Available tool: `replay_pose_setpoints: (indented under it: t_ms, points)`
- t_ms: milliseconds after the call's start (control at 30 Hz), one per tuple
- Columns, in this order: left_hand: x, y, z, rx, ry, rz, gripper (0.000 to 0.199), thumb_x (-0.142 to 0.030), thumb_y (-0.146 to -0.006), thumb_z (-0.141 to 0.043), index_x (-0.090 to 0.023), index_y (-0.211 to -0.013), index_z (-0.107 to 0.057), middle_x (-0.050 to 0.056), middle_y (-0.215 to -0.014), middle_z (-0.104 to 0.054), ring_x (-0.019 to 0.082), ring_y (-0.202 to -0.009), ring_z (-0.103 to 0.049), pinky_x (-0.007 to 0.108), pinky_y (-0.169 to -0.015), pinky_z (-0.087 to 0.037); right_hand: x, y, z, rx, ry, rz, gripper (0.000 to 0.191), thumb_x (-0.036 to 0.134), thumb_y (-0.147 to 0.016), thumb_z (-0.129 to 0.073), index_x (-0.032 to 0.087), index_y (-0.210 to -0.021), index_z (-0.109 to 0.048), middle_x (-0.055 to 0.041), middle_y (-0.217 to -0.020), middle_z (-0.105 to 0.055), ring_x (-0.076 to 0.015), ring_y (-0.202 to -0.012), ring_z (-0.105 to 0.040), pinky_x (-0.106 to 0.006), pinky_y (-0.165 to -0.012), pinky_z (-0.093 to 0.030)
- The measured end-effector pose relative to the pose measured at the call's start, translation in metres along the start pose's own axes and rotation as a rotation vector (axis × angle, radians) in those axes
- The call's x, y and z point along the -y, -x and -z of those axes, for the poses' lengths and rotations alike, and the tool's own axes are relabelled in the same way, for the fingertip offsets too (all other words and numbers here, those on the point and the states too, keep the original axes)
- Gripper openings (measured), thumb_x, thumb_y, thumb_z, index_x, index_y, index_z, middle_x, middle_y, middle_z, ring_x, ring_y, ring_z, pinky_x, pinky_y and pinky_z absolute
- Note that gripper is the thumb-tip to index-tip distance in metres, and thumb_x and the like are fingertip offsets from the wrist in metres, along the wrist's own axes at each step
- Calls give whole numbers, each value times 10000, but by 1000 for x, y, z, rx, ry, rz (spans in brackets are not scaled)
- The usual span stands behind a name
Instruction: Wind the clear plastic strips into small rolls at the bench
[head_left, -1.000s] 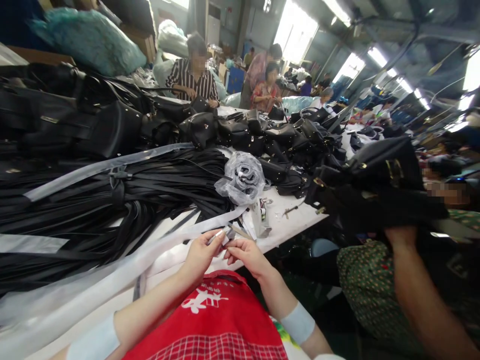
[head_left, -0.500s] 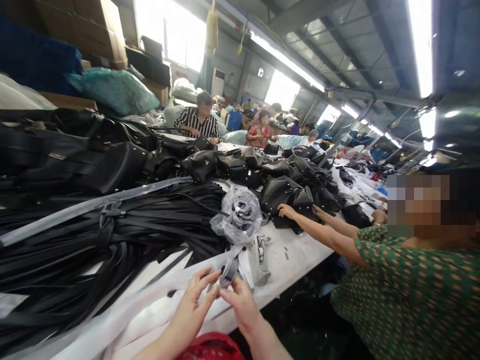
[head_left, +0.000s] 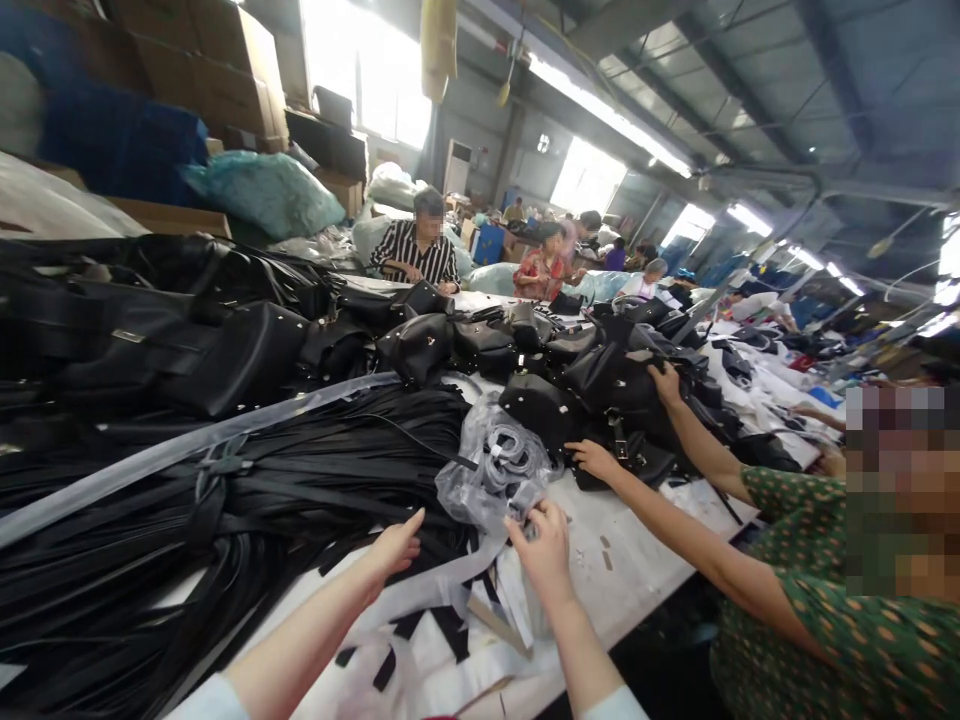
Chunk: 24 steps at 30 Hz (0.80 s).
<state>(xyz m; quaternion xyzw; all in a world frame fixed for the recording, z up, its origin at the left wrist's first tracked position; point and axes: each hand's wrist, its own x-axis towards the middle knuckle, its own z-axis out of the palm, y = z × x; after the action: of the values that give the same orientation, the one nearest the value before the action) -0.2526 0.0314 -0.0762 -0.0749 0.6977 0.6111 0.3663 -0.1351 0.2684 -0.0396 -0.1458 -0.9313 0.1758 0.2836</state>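
Note:
My right hand [head_left: 546,548] pinches a small grey rolled strip [head_left: 525,496] at the near edge of a clear plastic bag [head_left: 459,482]. Inside the bag lie coiled grey strips [head_left: 510,452]. Off to the left, my left hand [head_left: 396,548] is open and holds nothing, its fingers stretched toward the bag. It hovers over the near end of a large bundle of long black straps [head_left: 330,455]. A translucent plastic strip [head_left: 442,582] runs between my forearms.
Black bags [head_left: 420,348] are heaped across the white table [head_left: 630,540]. At right, a co-worker in a green dotted top [head_left: 840,620] has both hands at the bags. Small black scraps [head_left: 384,670] lie near me. Other people [head_left: 416,250] work across the table.
My hands have come apart; the right has carried the grey roll forward and right to the plastic bag, while the left has let go. The co-worker's hands have shifted among the black bags.

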Motion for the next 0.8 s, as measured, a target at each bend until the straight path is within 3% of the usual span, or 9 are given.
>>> replay_pose_setpoints:
  t_ms: [133, 267, 367, 467, 567, 633, 700, 800]
  points:
    - [-31, -52, -47, 32, 180, 98, 573, -647, -648, -708, -112, -834, -622, 190, -744, -669, 320, -752, -697, 419, -682, -570, -33, -18, -35, -66, 88, 41, 264, 424, -792, -702, 168, -855, -713, -174, -1371, -426, -367, -1277, -376, -539, -1040, -354]
    - [-57, -73, -69, -84, 315, -51, 421, -474, -767, -667, -92, -945, -649, 4, -571, -534, 147, -474, -523, 267, -499, -459, -50, -52, -80, 116, 72, 97, 279, 388, -872, -606, 129, -939, -684, -193, -1520, -275, -348, -1398, -252, -520, -1110, -301]
    - [-68, -67, -58, -170, 351, -205, 388, -376, -830, -595, -158, -1148, -642, -31, -614, -532, 110, -502, -465, 216, -512, -401, -50, -82, -118, 313, 77, 147, 277, 332, -904, -562, 104, -1032, -653, -195, -1543, -272, -340, -1443, -170, -513, -1148, -240]
    - [-75, -58, -35, -221, 278, -345, 376, -339, -838, -581, -203, -1181, -656, -10, -714, -608, 124, -603, -512, 224, -587, -426, -46, -109, -153, 369, 97, 136, 311, 333, -922, -534, 93, -1101, -621, -197, -1540, -292, -348, -1461, -101, -541, -1154, -187]
    - [-71, -55, -14, -132, 31, -496, 463, -332, -845, -579, -172, -1279, -603, -15, -679, -612, 135, -599, -531, 249, -636, -448, -42, -129, -174, 397, 98, 141, 299, 296, -932, -505, 80, -1111, -609, -197, -1554, -272, -355, -1464, -73, -555, -1155, -149]
    - [-57, -54, -3, -72, -152, -515, 599, -363, -840, -602, -160, -1392, -488, -8, -729, -648, 148, -652, -580, 262, -696, -471, -39, -137, -177, 410, 100, 147, 293, 289, -934, -492, 69, -1083, -615, -191, -1578, -226, -369, -1464, -62, -563, -1155, -140]
    - [-34, -50, 8, -78, -293, -469, 589, -393, -838, -605, -166, -1371, -506, 30, -854, -700, 174, -765, -632, 277, -764, -484, -39, -138, -173, 425, 97, 162, 303, 304, -926, -504, 64, -1065, -626, -188, -1586, -214, -387, -1461, -81, -570, -1149, -163]
    - [12, -32, 26, -121, -413, -370, 291, -358, -804, -621, -180, -1011, -722, 74, -894, -728, 220, -801, -660, 304, -780, -492, -40, -121, -154, 433, 43, 209, 318, 311, -896, -544, 69, -1079, -640, -203, -1545, -306, -367, -1444, -194, -541, -1132, -250]
